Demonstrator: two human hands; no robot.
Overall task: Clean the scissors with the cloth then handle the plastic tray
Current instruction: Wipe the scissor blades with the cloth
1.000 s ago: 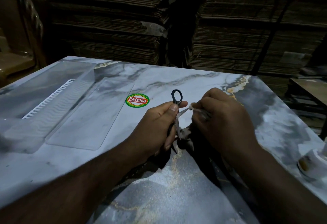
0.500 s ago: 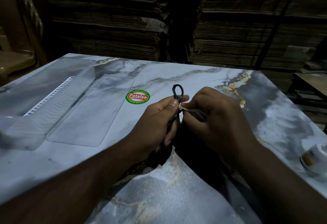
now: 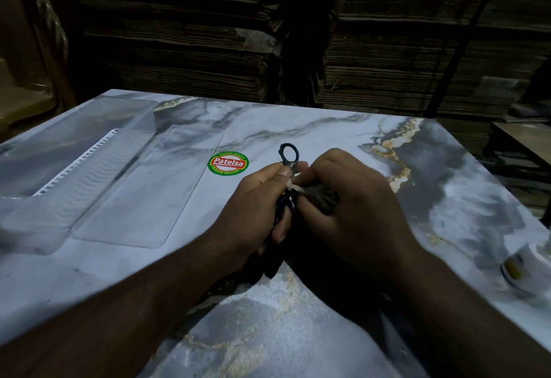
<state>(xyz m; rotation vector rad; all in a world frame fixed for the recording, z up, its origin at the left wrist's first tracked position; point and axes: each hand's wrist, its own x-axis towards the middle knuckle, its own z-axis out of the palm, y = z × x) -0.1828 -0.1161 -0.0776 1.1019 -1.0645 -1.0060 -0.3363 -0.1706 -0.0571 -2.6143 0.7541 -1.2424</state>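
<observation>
My left hand (image 3: 256,207) grips small black scissors (image 3: 288,155) upright over the marble table; one finger ring sticks out above my thumb and the blades are hidden between my hands. My right hand (image 3: 351,207) is closed on a dark cloth (image 3: 322,195) pressed against the scissors just below the ring. A clear plastic tray (image 3: 149,189) lies flat on the table to the left, apart from both hands.
A second clear plastic piece with a white toothed strip (image 3: 77,163) lies at the far left. A round Patelsa sticker (image 3: 228,163) marks the tabletop. A white roll (image 3: 527,267) sits at the right edge. Stacked cardboard (image 3: 193,34) rises behind the table.
My right hand has slid the cloth up along the scissors toward the handle; the bare blade seen a second ago is now covered. The left hand holds its grip.
</observation>
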